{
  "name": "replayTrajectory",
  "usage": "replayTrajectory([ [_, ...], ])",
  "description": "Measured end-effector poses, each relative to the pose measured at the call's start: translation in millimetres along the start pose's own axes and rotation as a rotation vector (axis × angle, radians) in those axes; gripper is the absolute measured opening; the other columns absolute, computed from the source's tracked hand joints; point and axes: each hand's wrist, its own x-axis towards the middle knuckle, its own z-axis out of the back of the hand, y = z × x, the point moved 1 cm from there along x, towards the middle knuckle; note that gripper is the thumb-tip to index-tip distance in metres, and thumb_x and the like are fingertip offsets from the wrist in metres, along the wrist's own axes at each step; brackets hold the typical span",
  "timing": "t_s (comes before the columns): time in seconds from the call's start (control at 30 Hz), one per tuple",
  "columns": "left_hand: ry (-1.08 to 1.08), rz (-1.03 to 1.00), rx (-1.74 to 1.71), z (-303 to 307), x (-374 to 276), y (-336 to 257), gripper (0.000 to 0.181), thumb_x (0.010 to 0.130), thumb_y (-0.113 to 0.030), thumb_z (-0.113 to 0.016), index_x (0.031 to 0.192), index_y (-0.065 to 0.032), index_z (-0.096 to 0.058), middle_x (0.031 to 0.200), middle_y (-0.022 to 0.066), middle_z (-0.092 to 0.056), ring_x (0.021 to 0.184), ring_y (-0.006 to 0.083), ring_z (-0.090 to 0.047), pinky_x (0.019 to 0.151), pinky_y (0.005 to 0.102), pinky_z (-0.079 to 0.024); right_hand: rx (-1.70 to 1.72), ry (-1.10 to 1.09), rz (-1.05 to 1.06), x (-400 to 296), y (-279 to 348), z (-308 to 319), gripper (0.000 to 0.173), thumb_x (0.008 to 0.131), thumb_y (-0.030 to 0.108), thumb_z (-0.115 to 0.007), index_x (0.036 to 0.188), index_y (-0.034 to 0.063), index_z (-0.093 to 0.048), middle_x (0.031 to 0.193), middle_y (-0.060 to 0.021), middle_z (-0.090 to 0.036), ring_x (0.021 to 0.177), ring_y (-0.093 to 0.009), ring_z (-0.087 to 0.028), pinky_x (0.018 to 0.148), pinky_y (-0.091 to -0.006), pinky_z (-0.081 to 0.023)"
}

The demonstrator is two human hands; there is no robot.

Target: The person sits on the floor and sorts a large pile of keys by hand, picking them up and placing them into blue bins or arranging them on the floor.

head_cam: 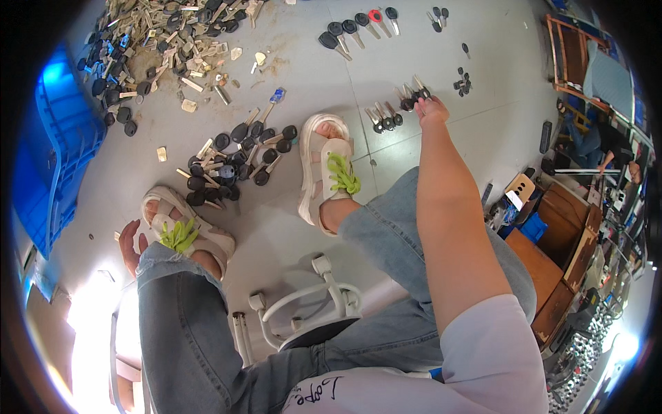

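My right hand (pixel 432 110) reaches out to the right, its fingertips pinching the black head of a key (pixel 423 91) at the end of a short row of black-headed keys (pixel 407 103). Another small row of black-headed keys (pixel 383 123) lies just left of it on the tiled floor. My left hand (pixel 132 247) hangs beside my left shin with its fingers apart and no object visible in it; part of it is hidden behind the jeans. Between my sandals is a loose heap of black-headed keys (pixel 240 158), some with bare metal blades.
A large pile of mixed keys (pixel 170 36) spreads at the upper left, near a blue plastic crate (pixel 59 150). A spaced row of keys (pixel 350 27), one red-headed (pixel 375 16), and small clusters (pixel 463 82) lie farther off. Wooden furniture (pixel 563 248) and another person (pixel 605 145) are at right.
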Motion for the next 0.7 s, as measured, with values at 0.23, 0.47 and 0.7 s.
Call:
replayTrajectory([
  [0.23, -0.125, 0.003, -0.035, -25, 5, -45, 0.029, 0.072, 0.009, -0.053, 0.098, -0.0044, -0.059, 0.105, 0.0109, -0.053, 0.101, 0.0218, -0.05, 0.089, 0.0291, -0.037, -0.029, 0.049, 0.034, 66, -33, 32, 0.007, 0.078, 0.002, -0.052, 0.082, 0.0057, -0.057, 0.077, -0.0096, -0.058, 0.065, -0.019, -0.056, 0.052, -0.0284, -0.045],
  [0.47, 0.021, -0.003, 0.013, -20, 18, -63, 0.022, 0.077, -0.006, -0.055, 0.099, -0.0087, -0.06, 0.106, 0.009, -0.053, 0.102, 0.0272, -0.048, 0.091, 0.0374, -0.035, -0.689, 0.756, 1.145, -175, -14, -116, 0.017, 0.075, 0.01, -0.058, 0.092, 0.0052, -0.06, 0.081, -0.0094, -0.064, 0.069, -0.019, -0.06, 0.065, -0.0284, -0.047],
  [0.7, 0.074, -0.051, 0.098, -27, 7, -57, 0.027, 0.076, -0.006, -0.054, 0.102, -0.0115, -0.058, 0.107, 0.0072, -0.052, 0.103, 0.0245, -0.048, 0.102, 0.0495, -0.019, -1.121, 0.77, 1.231, -279, -70, -130, 0.024, 0.074, 0.014, -0.059, 0.098, 0.0096, -0.057, 0.098, -0.01, -0.055, 0.092, -0.026, -0.055, 0.074, -0.0394, -0.045],
])
